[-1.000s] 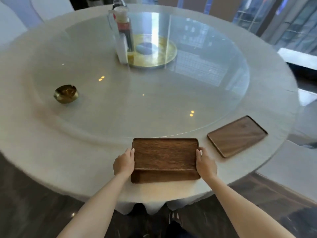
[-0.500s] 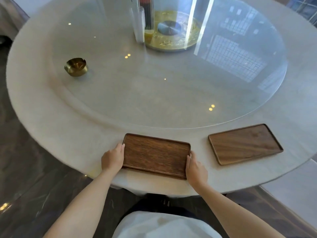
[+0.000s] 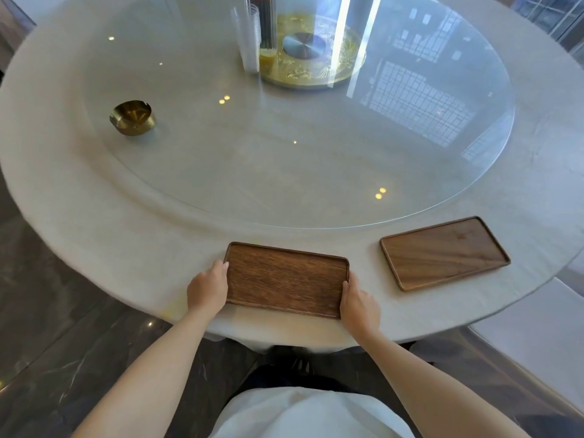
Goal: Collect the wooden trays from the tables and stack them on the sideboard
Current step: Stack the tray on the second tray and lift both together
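A dark wooden tray [image 3: 286, 279] lies flat at the near edge of the round grey table [image 3: 94, 232]. My left hand [image 3: 207, 290] grips its left short end and my right hand [image 3: 358, 303] grips its right short end, fingers curled over the rim. I cannot tell whether another tray lies under it. A second, lighter wooden tray [image 3: 444, 252] rests on the table to the right, a hand's width away and untouched.
A glass turntable [image 3: 284, 169] covers the table's middle, bearing a brass ashtray [image 3: 132, 117] at left, a golden centre plate [image 3: 316, 67] and a clear holder [image 3: 249, 39]. A white chair [image 3: 537, 327] stands at right. Dark marble floor lies below.
One second ago a second tray edge showed offset under the front of the held tray; now only one outline shows. My view has shifted closer and left; both hands stay on the ends.
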